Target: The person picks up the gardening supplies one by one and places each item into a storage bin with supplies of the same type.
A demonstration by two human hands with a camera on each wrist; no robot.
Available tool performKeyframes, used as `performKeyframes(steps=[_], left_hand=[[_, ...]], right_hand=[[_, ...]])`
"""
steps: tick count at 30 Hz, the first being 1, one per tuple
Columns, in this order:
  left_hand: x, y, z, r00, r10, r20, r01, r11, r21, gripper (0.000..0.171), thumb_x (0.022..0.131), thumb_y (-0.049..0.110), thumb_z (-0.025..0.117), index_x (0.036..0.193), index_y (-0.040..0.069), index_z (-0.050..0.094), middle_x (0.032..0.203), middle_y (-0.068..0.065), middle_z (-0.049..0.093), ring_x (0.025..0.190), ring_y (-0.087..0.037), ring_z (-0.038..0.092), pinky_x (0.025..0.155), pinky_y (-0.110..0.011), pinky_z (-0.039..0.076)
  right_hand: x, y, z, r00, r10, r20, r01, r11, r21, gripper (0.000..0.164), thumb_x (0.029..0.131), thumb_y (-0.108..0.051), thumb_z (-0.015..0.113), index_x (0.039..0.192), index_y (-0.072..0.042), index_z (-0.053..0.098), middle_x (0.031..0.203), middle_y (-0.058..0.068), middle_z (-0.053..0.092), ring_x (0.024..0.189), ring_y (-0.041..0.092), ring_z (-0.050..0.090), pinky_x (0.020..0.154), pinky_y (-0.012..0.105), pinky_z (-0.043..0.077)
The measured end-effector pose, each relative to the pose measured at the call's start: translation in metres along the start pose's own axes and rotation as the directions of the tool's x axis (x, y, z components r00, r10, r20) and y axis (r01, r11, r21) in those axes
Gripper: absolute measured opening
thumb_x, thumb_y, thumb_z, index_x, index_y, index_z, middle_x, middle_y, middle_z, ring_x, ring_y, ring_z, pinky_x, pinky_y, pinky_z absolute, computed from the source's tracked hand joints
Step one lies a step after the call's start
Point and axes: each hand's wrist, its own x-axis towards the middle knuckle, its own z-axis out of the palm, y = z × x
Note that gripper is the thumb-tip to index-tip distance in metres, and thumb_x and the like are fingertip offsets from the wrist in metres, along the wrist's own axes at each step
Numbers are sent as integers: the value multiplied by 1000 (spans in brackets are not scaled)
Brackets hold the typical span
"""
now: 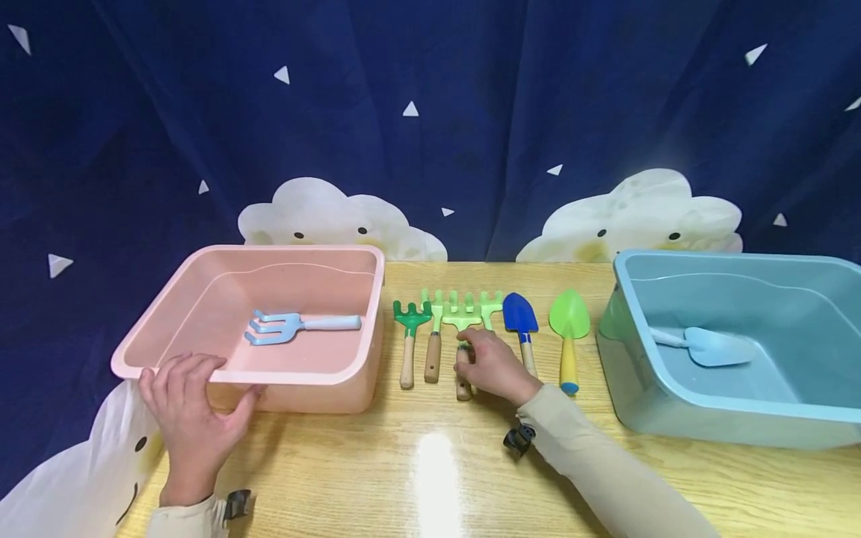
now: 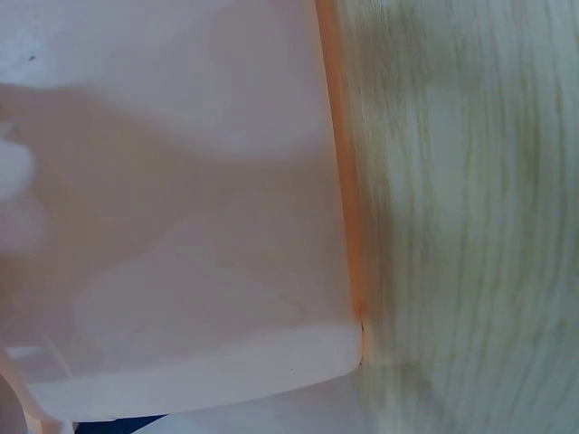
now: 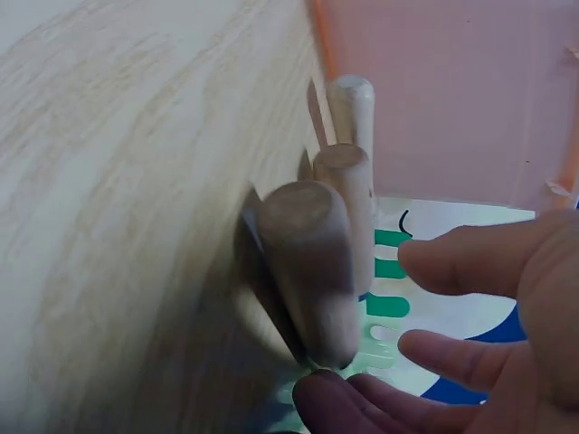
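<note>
My left hand grips the front rim of a pink plastic tub, fingers over the edge and thumb against the outer wall. A light blue hand rake lies inside that tub. My right hand is over a light green rake; in the right wrist view its fingertips are close by the wooden handle, thumb apart from it. Left of it lie a dark green rake and another light green rake. One more light green rake is partly hidden by the hand.
Right of the hand lie a dark blue trowel and a light green trowel with a yellow handle. A blue tub at the right holds a light blue trowel. A dark blue curtain hangs behind the wooden table.
</note>
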Motion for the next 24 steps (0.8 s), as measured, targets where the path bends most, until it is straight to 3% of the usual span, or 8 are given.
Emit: performKeyframes(steps=[15, 24], left_hand=[[1, 1, 0, 1000, 1, 0, -1, 1000, -8, 65, 79, 57, 65, 94, -6, 60, 99, -27, 58, 102, -44, 47, 109, -62, 15], [0, 1, -1, 1000, -2, 4, 2, 1000, -6, 67, 80, 59, 64, 94, -6, 60, 99, -27, 58, 103, -44, 47, 110, -61, 15]], right_hand=[[3, 2, 11, 991, 129, 38, -128, 991, -34, 50, 81, -18, 73, 126, -1, 60, 118, 18, 66, 113, 32, 59, 95, 47, 50], [4, -2, 15, 989, 146, 4, -146, 989, -39, 48, 76, -12, 70, 122, 0, 62, 113, 21, 66, 109, 33, 57, 93, 48, 49]])
